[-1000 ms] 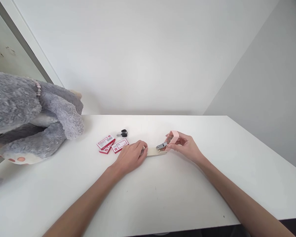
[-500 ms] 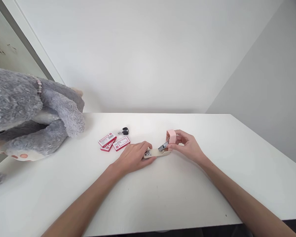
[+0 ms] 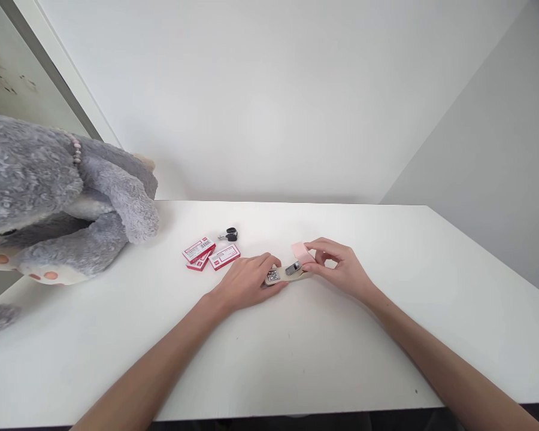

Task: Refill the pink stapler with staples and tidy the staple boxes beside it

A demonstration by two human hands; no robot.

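A stapler with a pink top arm (image 3: 300, 252) and a cream base (image 3: 280, 277) lies on the white table. My left hand (image 3: 246, 281) grips the anvil end of the base, thumb along the near side and fingers on the far side. On the hinge end, my right hand (image 3: 341, 267) pinches the pink arm, which leans up and to the left over the base. A grey metal staple magazine (image 3: 293, 268) sticks out from under the arm, apart from the anvil plate (image 3: 273, 275). My right fingers hide part of the hinge.
Left of the stapler lie several red and white staple boxes (image 3: 225, 256). A black-handled staple remover (image 3: 230, 234) lies behind them. A big grey plush toy (image 3: 103, 179) takes up the table's left side. A wall (image 3: 269, 108) stands at the back.
The stapler's pink arm has swung down to the left from nearly upright, with my right hand on it. My left hand keeps its hold on the base. The view has shifted slightly.
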